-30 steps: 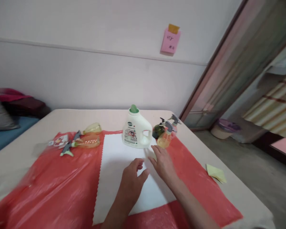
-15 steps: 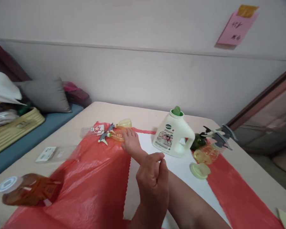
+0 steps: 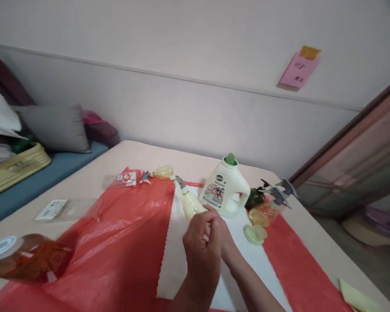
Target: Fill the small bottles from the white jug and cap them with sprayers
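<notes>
With both hands wrapped together around the base of the small spray bottle held tilted just above the surface, a slip could knock the jug just beyond it.

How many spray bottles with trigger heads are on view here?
4, perhaps more hidden: one spray bottle held by the hands over the white mat, one lying by the red sheet's far edge, two right of the detergent jug.

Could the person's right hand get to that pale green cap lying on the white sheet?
Probably yes: the pale green cap lies uncovered just right of the right hand, though that hand seems busy with the small spray bottle.
</notes>
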Tool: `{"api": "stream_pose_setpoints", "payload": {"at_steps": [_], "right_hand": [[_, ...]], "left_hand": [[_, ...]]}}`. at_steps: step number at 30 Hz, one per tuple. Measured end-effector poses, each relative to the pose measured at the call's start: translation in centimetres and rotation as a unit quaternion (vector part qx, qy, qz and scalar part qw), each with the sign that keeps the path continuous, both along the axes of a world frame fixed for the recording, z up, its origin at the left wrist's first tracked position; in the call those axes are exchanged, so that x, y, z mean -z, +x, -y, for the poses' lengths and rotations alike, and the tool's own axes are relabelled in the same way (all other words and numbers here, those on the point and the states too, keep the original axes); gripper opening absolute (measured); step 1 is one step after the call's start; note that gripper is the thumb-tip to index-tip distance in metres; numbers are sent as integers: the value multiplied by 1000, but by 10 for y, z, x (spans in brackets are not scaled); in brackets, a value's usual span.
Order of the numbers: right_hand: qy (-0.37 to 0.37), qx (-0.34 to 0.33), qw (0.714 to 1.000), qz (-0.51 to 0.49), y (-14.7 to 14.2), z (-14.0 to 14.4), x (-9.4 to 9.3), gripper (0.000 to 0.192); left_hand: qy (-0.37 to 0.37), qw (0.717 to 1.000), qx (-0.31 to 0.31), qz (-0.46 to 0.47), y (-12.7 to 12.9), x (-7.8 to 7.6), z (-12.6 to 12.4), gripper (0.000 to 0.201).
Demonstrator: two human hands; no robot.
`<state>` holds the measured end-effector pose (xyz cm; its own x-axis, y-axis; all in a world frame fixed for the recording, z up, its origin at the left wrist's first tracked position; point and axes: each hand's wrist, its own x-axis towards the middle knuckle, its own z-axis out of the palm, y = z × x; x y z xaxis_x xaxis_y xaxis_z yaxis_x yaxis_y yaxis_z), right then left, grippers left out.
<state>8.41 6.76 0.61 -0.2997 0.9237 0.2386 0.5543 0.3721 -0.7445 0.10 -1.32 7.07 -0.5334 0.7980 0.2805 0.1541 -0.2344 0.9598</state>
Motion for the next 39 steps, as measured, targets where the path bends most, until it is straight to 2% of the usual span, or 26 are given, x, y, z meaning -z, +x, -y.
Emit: {"api": "stream_pose_setpoints", "payload": {"at_steps": [2,3,6,8,10,12,13,16,17,19,21,23,26,28,29,31,33,34,36,38,39], "right_hand": [[-70,7,993,-98,34,14,-5,51],[-113,7,979,-169,47,20,-6,52],[-231,-21,891,-391,71,31,-7,53],[-273,-54,846,-456,77,35,-6,52],[-295,-96,824,-474,78,38,-6,54],[-298,-123,834,-448,78,37,-8,57],[-289,-117,852,-420,79,36,-10,56],[-200,-11,928,-315,83,34,-21,50],[-158,28,945,-285,84,36,-26,48],[-90,69,962,-250,83,43,-37,46],[-57,77,964,-249,78,52,-47,48],[-57,103,956,-268,72,59,-55,51],[-73,192,938,-281,68,61,-58,41],[-75,230,929,-279,72,57,-57,37],[-77,226,928,-286,76,54,-57,36],[-99,171,927,-318,88,48,-58,37],[-152,73,912,-375,101,45,-60,36],[-183,17,895,-408,107,44,-61,36],[-227,-78,852,-466,117,44,-62,41],[-251,-122,820,-499,121,45,-62,53],[-258,-123,815,-503,120,44,-61,58]], "left_hand": [[3,1000,5,7,6,5,1,17],[2,1000,5,11,9,7,0,20],[-29,999,33,25,12,13,-4,44],[-55,991,112,57,14,16,-8,67],[-71,967,215,119,16,19,-13,82],[-78,946,263,173,19,22,-17,83],[-82,946,254,184,20,22,-18,81],[-119,974,150,120,22,24,-18,74],[-137,981,114,74,23,25,-17,74],[-166,983,66,-35,26,28,-15,78],[-158,976,46,-139,34,34,-12,79],[-110,967,40,-226,44,43,-9,68],[-39,952,37,-302,59,56,-3,49],[-40,954,57,-293,66,59,1,54],[-57,958,79,-269,67,57,3,62],[-123,962,149,-192,66,49,5,73],[-192,940,268,-86,61,35,7,71],[-211,914,345,-23,58,27,7,68],[-221,835,490,120,53,15,8,65],[-218,762,562,237,50,8,10,68],[-215,747,569,268,49,7,10,70]]}}
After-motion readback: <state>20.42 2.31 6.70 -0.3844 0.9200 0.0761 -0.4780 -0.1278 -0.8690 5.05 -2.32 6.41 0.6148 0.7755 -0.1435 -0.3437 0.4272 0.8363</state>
